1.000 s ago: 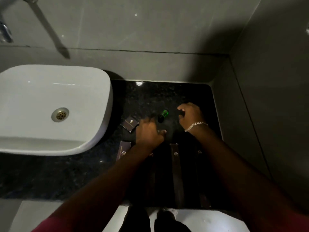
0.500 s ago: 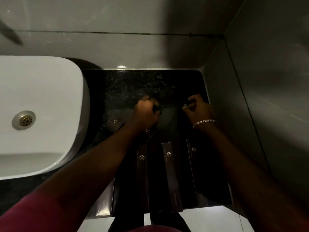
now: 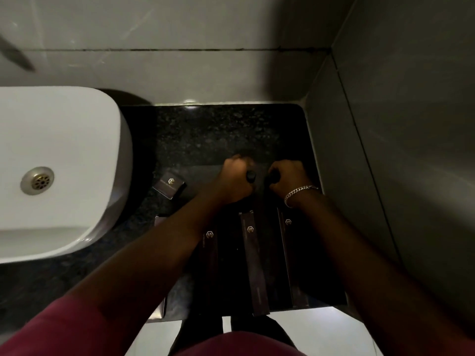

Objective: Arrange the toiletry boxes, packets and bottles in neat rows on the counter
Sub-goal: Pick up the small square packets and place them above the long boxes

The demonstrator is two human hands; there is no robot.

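On the black speckled counter, my left hand is closed around a small dark bottle whose black cap sticks out to the right. My right hand, with a silver bracelet on its wrist, is closed around another small dark bottle, its cap pointing left. The two caps are close together. Below my hands lie several long dark boxes side by side, pointing toward me: one at the left, one in the middle, one at the right. A small dark box lies tilted near the basin.
A white basin with a metal drain fills the left side. Grey tiled walls close the counter at the back and right. Another long box is partly hidden under my left forearm. Pale floor shows below the counter edge.
Both hands closed on small bottles, the left one taking the green-tinted bottle, and came close together at the counter's middle. The camera tilted down and shifted right.
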